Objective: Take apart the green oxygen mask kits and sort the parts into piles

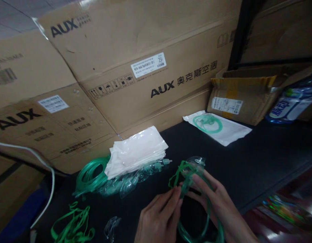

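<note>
My left hand (159, 216) and my right hand (218, 206) meet low in the middle of the head view over a black table (259, 158). Both pinch a clear oxygen mask with a green strap and green tubing (190, 175). The tubing loops down between my hands toward the frame's bottom edge. Just left of them lies a stack of white plastic bags (137, 150) on top of more clear masks and a coil of green tubing (91, 175).
Large AUX cardboard boxes (145, 67) wall off the back. A sealed bag holding a green mask (216, 127) lies at the back right, beside a small open carton (243, 98). Loose green straps (72, 226) and a clear mask piece (111, 226) lie at the bottom left.
</note>
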### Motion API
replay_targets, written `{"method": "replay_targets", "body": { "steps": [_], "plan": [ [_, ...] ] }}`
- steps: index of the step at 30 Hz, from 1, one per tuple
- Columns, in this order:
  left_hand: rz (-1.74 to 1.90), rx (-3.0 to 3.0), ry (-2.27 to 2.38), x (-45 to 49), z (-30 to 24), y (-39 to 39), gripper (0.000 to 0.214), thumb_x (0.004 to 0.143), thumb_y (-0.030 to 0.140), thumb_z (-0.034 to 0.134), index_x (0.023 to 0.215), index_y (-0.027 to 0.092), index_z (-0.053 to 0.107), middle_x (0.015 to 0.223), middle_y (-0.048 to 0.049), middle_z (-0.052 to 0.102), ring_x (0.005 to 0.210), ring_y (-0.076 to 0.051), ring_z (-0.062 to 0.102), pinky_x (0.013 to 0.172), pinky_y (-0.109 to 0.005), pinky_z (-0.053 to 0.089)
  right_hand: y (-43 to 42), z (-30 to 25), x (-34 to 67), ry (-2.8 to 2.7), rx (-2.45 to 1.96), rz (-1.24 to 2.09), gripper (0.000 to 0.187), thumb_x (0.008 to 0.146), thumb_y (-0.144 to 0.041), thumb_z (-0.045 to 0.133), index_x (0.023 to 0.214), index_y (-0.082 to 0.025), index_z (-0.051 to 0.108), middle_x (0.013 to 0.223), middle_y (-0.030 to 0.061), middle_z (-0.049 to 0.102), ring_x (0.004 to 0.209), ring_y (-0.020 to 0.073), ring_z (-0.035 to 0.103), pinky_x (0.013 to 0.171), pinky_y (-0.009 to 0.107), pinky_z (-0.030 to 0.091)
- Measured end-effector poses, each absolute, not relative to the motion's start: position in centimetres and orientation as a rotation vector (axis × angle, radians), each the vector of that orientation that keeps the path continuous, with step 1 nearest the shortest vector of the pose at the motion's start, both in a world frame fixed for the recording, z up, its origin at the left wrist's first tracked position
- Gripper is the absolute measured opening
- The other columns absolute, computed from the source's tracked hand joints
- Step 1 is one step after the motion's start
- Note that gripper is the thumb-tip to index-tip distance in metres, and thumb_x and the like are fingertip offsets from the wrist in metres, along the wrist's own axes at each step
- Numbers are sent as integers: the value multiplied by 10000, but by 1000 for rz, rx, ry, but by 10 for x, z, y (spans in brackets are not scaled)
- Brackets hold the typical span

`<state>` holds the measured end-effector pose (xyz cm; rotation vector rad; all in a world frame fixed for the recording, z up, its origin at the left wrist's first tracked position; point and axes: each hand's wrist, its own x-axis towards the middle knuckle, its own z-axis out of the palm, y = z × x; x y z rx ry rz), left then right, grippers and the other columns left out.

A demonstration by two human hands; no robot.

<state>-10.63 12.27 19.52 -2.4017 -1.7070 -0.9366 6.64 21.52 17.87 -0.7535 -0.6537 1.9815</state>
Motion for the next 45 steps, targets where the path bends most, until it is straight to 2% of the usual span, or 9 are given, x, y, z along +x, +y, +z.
{"method": "replay_targets", "body": {
  "steps": [3,5,8,11,14,20,32,40,45],
  "plan": [
    [-957,-2198,-1929,-116,222,143,279,1046,205,576,1288,225,713,1183,-27,809,1066,-158,771,988,-232,597,234,172,79,-628,-761,1970,346,874,-398,844,1182,-250,784,1128,73,815,970,249,773,889,379,625],
    [-782,-2009,-2237,-121,241,168,236,1035,247,608,1221,239,753,1223,-24,798,1146,-187,740,1075,-293,551,242,169,84,-639,-752,1988,371,867,-402,850,1191,-235,783,1145,85,811,984,269,774,901,403,625],
    [-620,-1844,-2429,-124,258,221,317,1052,316,594,1303,163,709,1338,-107,742,1262,-249,676,1141,-381,493,246,165,86,-691,-743,2006,409,846,-409,867,1203,-227,781,1165,100,807,995,299,776,895,443,631],
    [-450,-1726,-2582,-128,261,275,449,1025,431,630,1354,126,649,1409,-180,667,1263,-299,658,1095,-466,517,246,163,85,-685,-759,1988,423,800,-420,901,1164,-228,801,1137,103,818,961,311,786,863,456,641],
    [-259,-1617,-2737,-130,255,310,446,987,427,689,1348,175,625,1405,-134,635,1216,-310,659,1006,-550,553,247,163,84,-647,-751,1983,442,734,-429,945,1108,-225,825,1079,104,834,919,320,795,835,466,648],
    [-113,-1586,-2834,-138,240,321,381,998,367,682,1328,184,627,1370,-113,640,1166,-287,669,966,-513,573,244,171,87,-656,-728,1966,391,779,-410,919,1103,-216,821,1037,89,839,924,307,796,844,456,643],
    [-220,-1477,-2961,-165,226,312,338,1002,350,681,1291,180,646,1309,-102,671,1114,-267,691,929,-478,592,245,171,87,-746,-756,1979,337,778,-404,922,1045,-229,815,983,50,834,917,263,786,871,427,637],
    [-149,-1648,-2905,-150,234,308,350,995,360,689,1293,181,646,1317,-103,667,1121,-270,687,935,-483,589,238,172,92,-811,-763,2006,411,814,-386,899,1189,-254,795,1071,66,834,970,277,783,888,429,631],
    [-102,-1691,-2858,-140,233,303,348,991,344,697,1294,181,645,1322,-104,664,1124,-271,686,931,-478,592,240,167,91,-827,-732,2019,430,773,-389,926,1170,-274,808,1107,66,833,991,302,783,873,436,638]
  ]
}}
